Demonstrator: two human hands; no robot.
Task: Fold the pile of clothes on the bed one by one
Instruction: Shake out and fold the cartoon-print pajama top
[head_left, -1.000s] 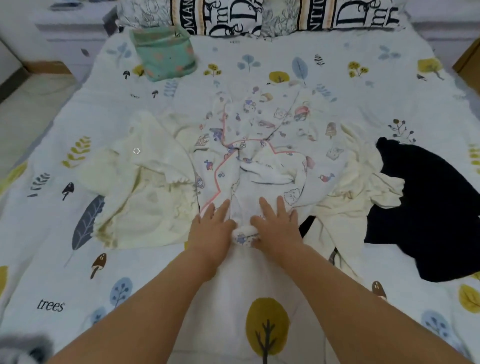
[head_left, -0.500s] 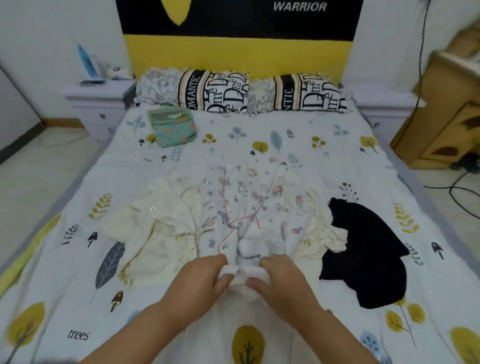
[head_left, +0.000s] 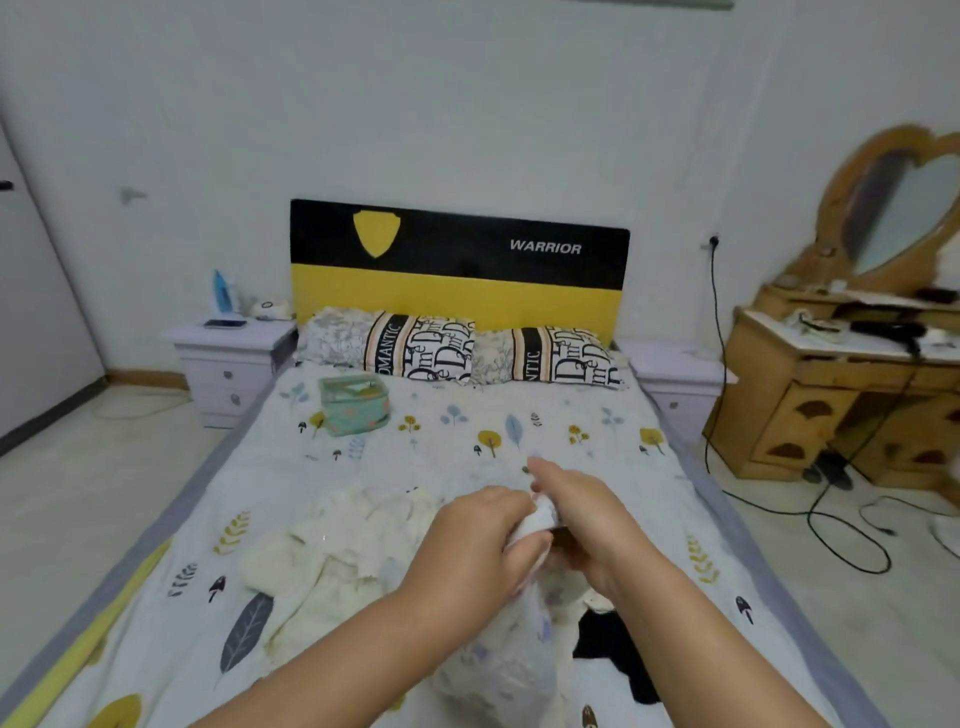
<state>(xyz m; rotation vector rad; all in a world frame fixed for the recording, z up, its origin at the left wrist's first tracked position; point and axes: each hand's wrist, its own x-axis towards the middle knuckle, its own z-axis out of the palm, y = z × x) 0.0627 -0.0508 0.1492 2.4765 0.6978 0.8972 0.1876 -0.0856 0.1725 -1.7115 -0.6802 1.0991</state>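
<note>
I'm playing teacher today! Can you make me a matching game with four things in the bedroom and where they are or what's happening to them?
Things:
1. printed white garment
2. cream clothes
3. folded green cloth
4. black garment

Places or states:
A. near the pillows, at the head of the bed
B. spread out on the bed, left of the hands
C. lifted up, held by both hands
D. on the bed, lower right, partly hidden by the right arm

Pairs: 1-C, 2-B, 3-A, 4-D
</note>
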